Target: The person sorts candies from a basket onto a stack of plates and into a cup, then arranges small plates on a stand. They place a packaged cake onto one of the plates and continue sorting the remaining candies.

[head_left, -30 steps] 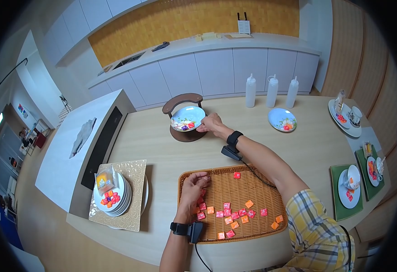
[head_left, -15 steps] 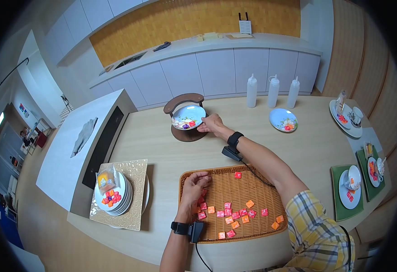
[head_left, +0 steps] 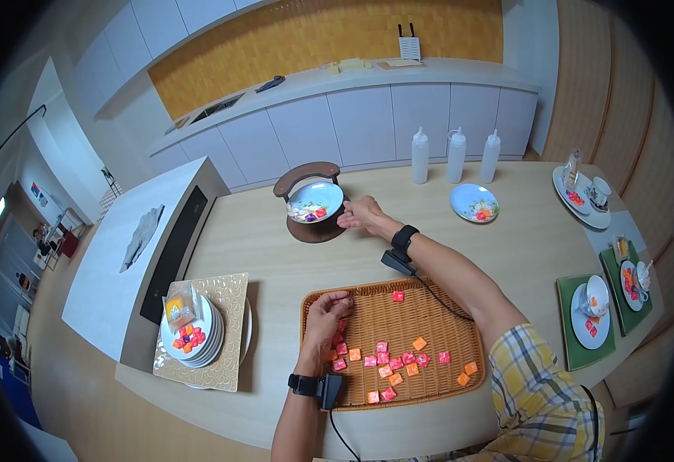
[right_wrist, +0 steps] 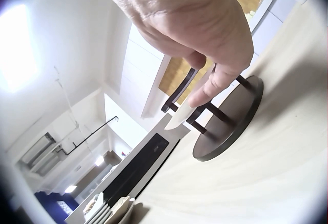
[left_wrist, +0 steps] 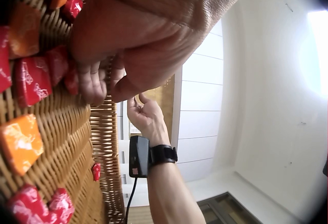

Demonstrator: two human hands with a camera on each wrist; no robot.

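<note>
The right hand [head_left: 360, 212] is touching the far plate [head_left: 316, 202] on its stand [head_left: 311, 228], fingers extended, steadying it; the left hand [head_left: 327, 311] is pinching wrapped candies [head_left: 340, 348] in the near basket [head_left: 429, 308].

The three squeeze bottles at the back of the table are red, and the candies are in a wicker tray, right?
Not quite. The three squeeze bottles are white, not red, as the head view shows. The rest holds: they stand at the back of the table, and the candies lie in the wicker tray.
</note>
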